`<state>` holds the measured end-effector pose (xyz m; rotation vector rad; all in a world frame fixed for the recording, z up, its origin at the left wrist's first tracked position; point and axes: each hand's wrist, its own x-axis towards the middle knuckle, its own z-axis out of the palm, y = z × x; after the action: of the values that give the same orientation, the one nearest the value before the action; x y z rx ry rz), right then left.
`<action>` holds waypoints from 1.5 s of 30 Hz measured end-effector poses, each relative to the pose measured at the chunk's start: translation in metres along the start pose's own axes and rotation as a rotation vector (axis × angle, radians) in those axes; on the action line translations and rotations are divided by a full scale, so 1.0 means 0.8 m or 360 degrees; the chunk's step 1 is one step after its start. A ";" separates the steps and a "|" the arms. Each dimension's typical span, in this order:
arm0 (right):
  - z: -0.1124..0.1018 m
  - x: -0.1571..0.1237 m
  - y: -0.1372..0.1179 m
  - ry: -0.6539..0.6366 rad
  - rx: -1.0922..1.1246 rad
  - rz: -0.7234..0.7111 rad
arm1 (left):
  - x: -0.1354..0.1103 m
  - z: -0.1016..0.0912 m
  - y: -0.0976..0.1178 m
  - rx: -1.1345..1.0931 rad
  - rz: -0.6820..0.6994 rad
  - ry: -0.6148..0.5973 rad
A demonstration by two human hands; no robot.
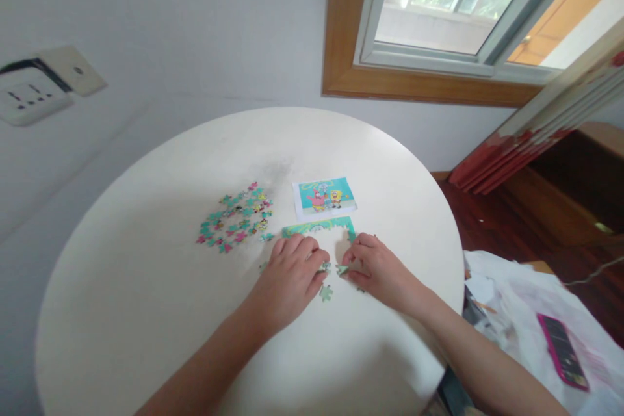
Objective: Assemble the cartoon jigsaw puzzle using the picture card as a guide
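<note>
My left hand (295, 273) rests low over the table with its fingers pinched on joined puzzle pieces (325, 266). Across a small gap, my right hand (370, 268) pinches a pale green puzzle piece (342, 269) between thumb and fingers. A loose pale green piece (326, 293) lies on the table just below the gap. Beyond my hands, a joined strip of puzzle border (319, 226) runs along the top and turns down at the right; its lower parts are hidden by my hands. Above it lies a printed reference picture (325, 196) with pink and yellow cartoon figures.
A heap of loose puzzle pieces (236, 218) spreads to the left on the round white table (146, 312). At the lower right, a pink-edged phone (563, 351) lies on white plastic sheeting (517, 299). A wall and window stand behind the table.
</note>
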<state>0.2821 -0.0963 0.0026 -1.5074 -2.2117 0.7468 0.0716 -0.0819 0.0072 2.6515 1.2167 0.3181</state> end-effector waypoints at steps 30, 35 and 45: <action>-0.012 -0.010 0.036 0.0289 0.0040 0.0074 | 0.006 0.013 0.021 -0.0127 0.0088 0.0051; -0.004 -0.010 0.041 0.0259 -0.0005 0.0055 | 0.011 0.015 0.029 -0.0161 0.0050 -0.0017; -0.009 -0.013 0.043 0.0174 0.0188 0.0108 | 0.012 0.019 0.032 -0.0157 0.0094 -0.0040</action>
<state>0.3156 -0.0944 -0.0125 -1.5337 -2.0103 0.7817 0.1002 -0.0923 0.0009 2.6025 1.0880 0.3435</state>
